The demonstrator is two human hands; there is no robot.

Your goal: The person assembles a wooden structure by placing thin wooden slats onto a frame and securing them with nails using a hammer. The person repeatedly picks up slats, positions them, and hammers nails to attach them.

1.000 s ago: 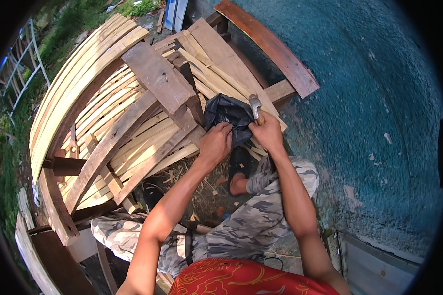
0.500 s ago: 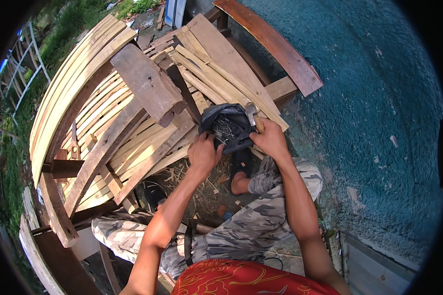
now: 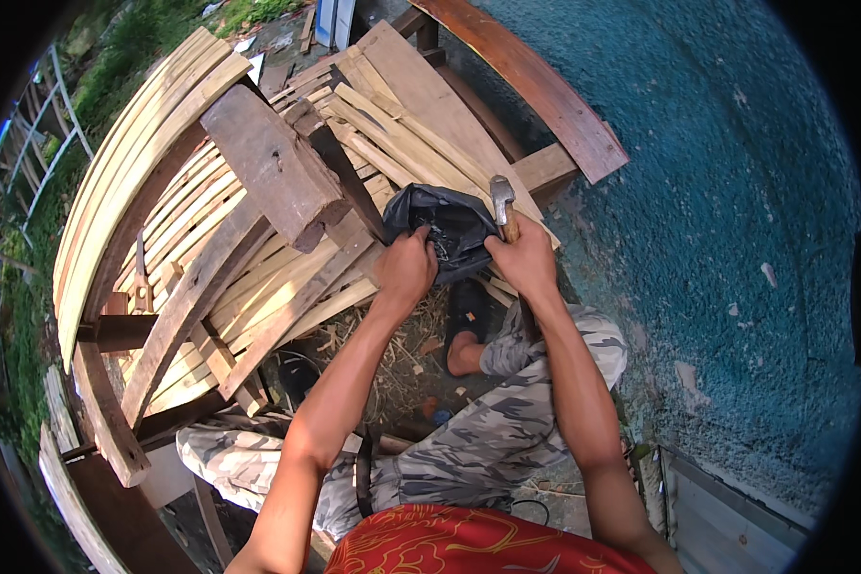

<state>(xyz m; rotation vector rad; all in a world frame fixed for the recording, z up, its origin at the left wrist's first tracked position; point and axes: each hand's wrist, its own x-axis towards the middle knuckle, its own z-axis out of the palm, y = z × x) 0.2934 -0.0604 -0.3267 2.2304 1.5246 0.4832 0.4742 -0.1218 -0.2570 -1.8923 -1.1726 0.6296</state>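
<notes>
A black plastic bag (image 3: 464, 212) stands open between my hands, with loose nails (image 3: 438, 244) inside. My left hand (image 3: 408, 265) is at the bag's near left side, its bent fingers and thumb reaching over the rim among the nails. Its fingertips are partly hidden, and I cannot see what they grip. My right hand (image 3: 526, 256) is closed round the wooden handle of a claw hammer (image 3: 501, 196), whose metal head points up and away from me. Those same fingers also pinch the bag's right edge.
Thin light wooden slats (image 3: 392, 134) lie in a pile beyond the bag. A thick timber beam (image 3: 273, 167) rises at the left, over a slatted frame. A reddish plank (image 3: 526, 91) leans along the rough blue wall (image 3: 737, 210) on the right. My shoe (image 3: 467, 311) is below the bag.
My left hand has moved up and deeper into the bag's mouth, over the nails. My right hand has tilted the hammer more upright, and the bag has shifted slightly away from me.
</notes>
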